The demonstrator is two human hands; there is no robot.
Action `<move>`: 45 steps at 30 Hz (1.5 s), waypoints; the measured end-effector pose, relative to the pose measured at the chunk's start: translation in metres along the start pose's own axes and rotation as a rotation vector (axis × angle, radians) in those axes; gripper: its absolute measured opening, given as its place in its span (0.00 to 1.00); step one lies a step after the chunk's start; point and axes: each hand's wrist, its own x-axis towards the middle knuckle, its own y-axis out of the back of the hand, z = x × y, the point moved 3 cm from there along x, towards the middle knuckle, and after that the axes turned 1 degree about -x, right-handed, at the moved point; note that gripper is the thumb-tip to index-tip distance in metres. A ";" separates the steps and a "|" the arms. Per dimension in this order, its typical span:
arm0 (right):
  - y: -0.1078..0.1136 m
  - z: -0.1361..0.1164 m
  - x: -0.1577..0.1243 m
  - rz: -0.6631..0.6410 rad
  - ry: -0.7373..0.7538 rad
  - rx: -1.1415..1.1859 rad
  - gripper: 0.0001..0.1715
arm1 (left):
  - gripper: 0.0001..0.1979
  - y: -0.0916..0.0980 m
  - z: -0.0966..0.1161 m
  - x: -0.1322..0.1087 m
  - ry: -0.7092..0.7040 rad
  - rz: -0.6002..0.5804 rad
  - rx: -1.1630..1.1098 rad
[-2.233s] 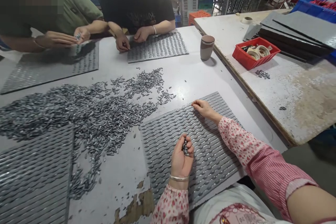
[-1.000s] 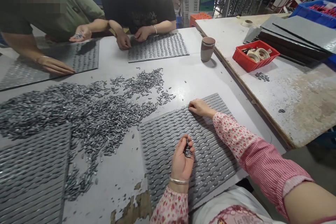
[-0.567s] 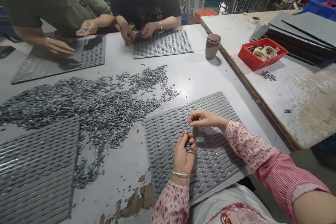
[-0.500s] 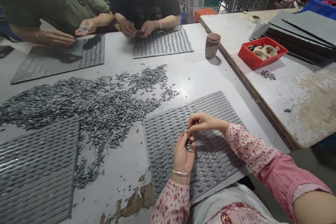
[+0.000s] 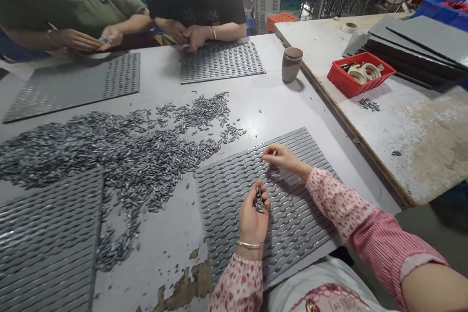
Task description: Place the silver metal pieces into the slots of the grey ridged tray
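Metal pieces (image 5: 259,201) fill the hollow of my left hand (image 5: 253,219): small, dark grey, spindle-shaped slugs with a dull shine. My fingers (image 5: 264,204) curl shut around them, palm up. The hand lies low on the tray (image 5: 303,224), a grey slab moulded in wavy rows of shallow, lens-shaped pockets. A thin silver bangle (image 5: 249,244) rings the wrist above a pink floral sleeve (image 5: 239,285).

My right hand (image 5: 284,158) is over the tray's far part, thumb and forefinger pressed together at the tips. I cannot tell whether a piece sits between them, as it is too small to see. The other fingers are loosely bent.

Left of the tray, a broad pile (image 5: 109,151) of the same pieces spreads across the smooth grey desk (image 5: 263,102), thinning to scattered strays near the tray's corner. At the desk's near edge the coating has flaked off to a brown patch (image 5: 186,282).

A second ribbed tray (image 5: 47,239) lies at my left. Two more lie across the desk, one (image 5: 73,85) mostly bare and one (image 5: 221,62) packed in neat rows, with other people's hands (image 5: 193,36) at their far edges.

A brown round cup (image 5: 291,64) stands near the desk's right edge. On the rough, stained bench (image 5: 402,117) beyond it sits a red plastic bin (image 5: 360,77) of tape rolls.
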 end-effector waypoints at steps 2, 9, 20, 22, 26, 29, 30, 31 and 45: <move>0.008 0.021 0.015 0.146 -0.181 -0.149 0.07 | 0.08 0.001 0.000 0.000 0.005 -0.032 0.012; 0.005 0.041 0.035 0.206 -0.289 -0.499 0.07 | 0.10 0.003 -0.006 -0.001 -0.001 -0.117 0.035; 0.009 0.013 0.010 0.208 -0.153 -0.345 0.05 | 0.08 0.000 -0.007 -0.007 -0.019 -0.065 0.045; 0.009 -0.003 -0.019 -0.017 -0.055 -0.051 0.07 | 0.09 -0.001 -0.010 -0.011 -0.015 -0.046 0.065; 0.002 -0.028 -0.092 -0.259 -0.085 0.469 0.14 | 0.12 -0.004 -0.028 -0.022 0.019 -0.021 0.127; -0.005 -0.030 -0.131 -0.077 -0.226 0.757 0.16 | 0.14 -0.008 -0.048 -0.032 0.059 -0.028 0.161; -0.006 -0.029 -0.141 -0.034 -0.258 0.818 0.16 | 0.14 -0.009 -0.054 -0.035 0.069 -0.029 0.170; -0.006 -0.028 -0.148 0.000 -0.274 0.844 0.16 | 0.14 -0.009 -0.059 -0.039 0.080 -0.034 0.177; 0.029 -0.015 -0.235 -0.315 -0.038 -0.209 0.06 | 0.11 0.038 -0.092 -0.090 0.404 -0.122 0.309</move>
